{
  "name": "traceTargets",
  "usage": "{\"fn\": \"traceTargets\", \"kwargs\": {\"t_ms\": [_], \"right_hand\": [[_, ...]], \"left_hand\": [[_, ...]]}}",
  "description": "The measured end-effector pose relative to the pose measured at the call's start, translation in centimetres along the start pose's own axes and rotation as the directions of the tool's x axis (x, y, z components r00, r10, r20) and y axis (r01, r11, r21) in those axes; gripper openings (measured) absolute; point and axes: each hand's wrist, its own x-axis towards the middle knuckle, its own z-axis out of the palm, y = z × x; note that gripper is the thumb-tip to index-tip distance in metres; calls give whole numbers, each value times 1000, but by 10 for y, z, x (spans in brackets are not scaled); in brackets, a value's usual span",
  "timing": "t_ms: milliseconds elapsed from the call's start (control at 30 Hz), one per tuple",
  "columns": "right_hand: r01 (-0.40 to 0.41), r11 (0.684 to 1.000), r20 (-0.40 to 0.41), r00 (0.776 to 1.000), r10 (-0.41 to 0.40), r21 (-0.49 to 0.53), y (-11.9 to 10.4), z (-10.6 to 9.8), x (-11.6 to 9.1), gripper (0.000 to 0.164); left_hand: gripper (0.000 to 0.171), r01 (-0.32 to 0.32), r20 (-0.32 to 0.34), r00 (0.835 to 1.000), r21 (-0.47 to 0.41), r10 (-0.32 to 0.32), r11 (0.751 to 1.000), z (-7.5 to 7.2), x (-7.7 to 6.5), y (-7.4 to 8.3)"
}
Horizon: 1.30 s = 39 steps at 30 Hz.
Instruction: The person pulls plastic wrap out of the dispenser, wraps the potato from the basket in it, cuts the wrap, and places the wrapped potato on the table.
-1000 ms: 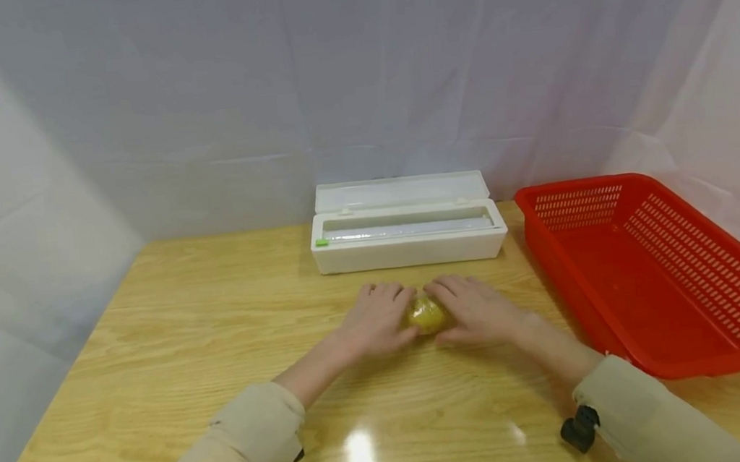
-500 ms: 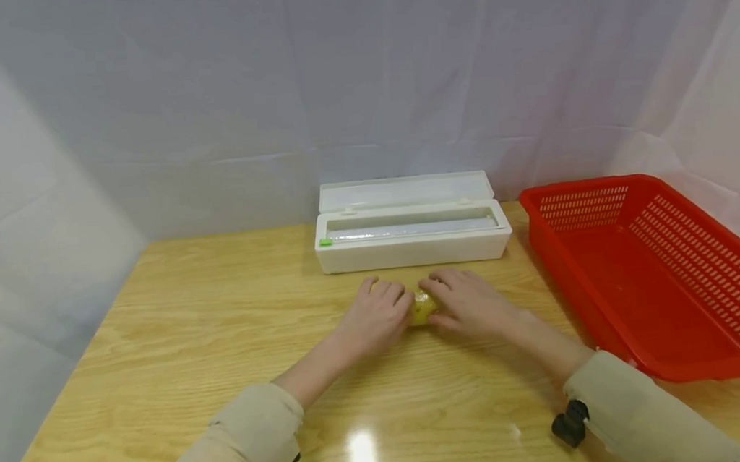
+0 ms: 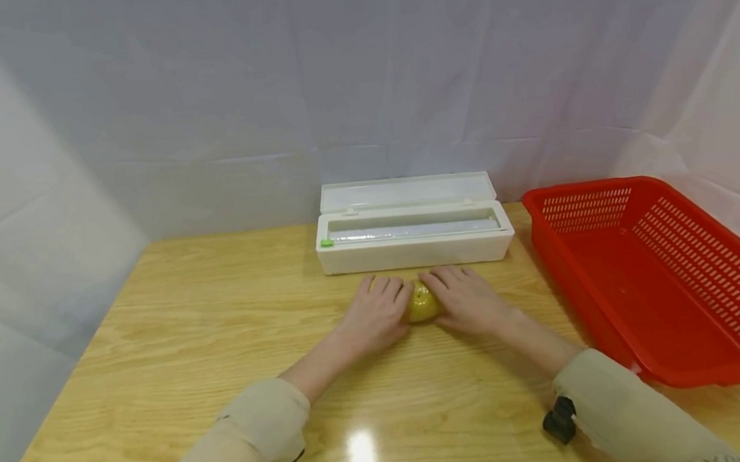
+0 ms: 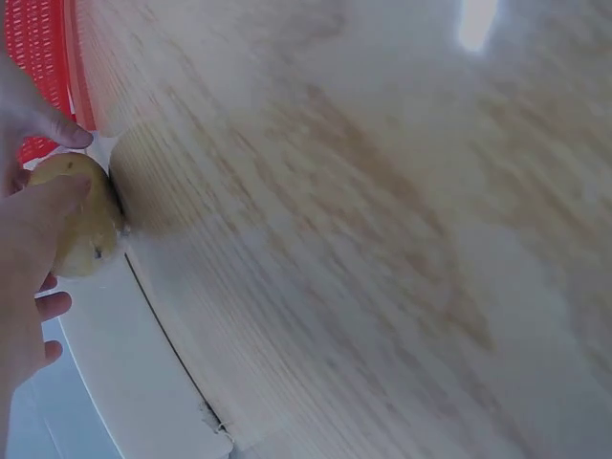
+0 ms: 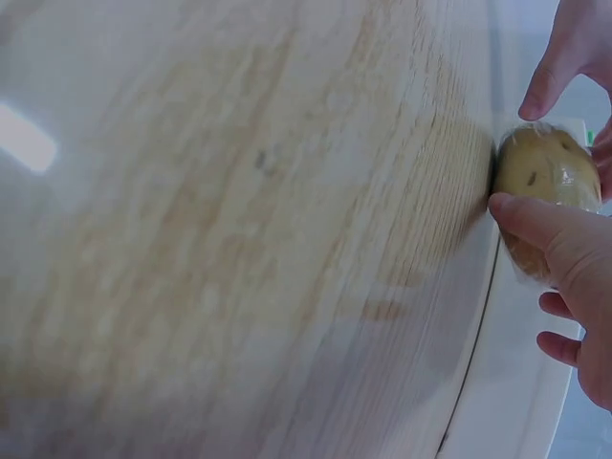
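A yellow-brown potato (image 3: 423, 305) wrapped in clear cling film is on the wooden table, between the two hands. My left hand (image 3: 379, 308) holds it from the left; in the left wrist view that thumb lies across the potato (image 4: 88, 225). From the right my right hand (image 3: 470, 301) grips the other side, its thumb pressed on the film in the right wrist view, where small dark eyes show on the potato (image 5: 535, 167). Loose film edges stick out around it. Some fingertips are hidden behind the potato.
Just behind the hands stands a white cling film dispenser (image 3: 417, 255) with its lid raised, a roll inside and a green slider at its left end. A red slotted plastic basket (image 3: 582, 279) stands to the right. Pale cloth (image 3: 217, 112) hangs behind the table.
Both hands have shifted slightly away from me with the potato and moved their fingers on it. The potato has turned between them. The dispenser and basket stay in place.
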Motion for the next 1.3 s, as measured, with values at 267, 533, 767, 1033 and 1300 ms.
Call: {"fn": "traceTargets", "kwargs": {"t_ms": [267,533,767,1033,1300], "right_hand": [[20,999,-14,1000,-21,-48,6,3,8,71],[28,997,109,993,-36,73,8,-9,10,72],[-38,973,206,979,-10,226,1,-17,5,73],[-121,973,264,962,66,195,-8,-10,-1,83],[-129,983,260,961,92,131,-11,-3,1,88]], "left_hand": [[56,15,-12,1000,47,-14,999,7,9,-2],[62,49,224,974,-91,-28,995,-6,17,-5],[62,98,359,933,-201,-20,975,-23,16,-7],[70,128,435,900,-228,-17,965,-19,12,-8],[81,66,320,947,-167,-9,984,5,6,-5]]}}
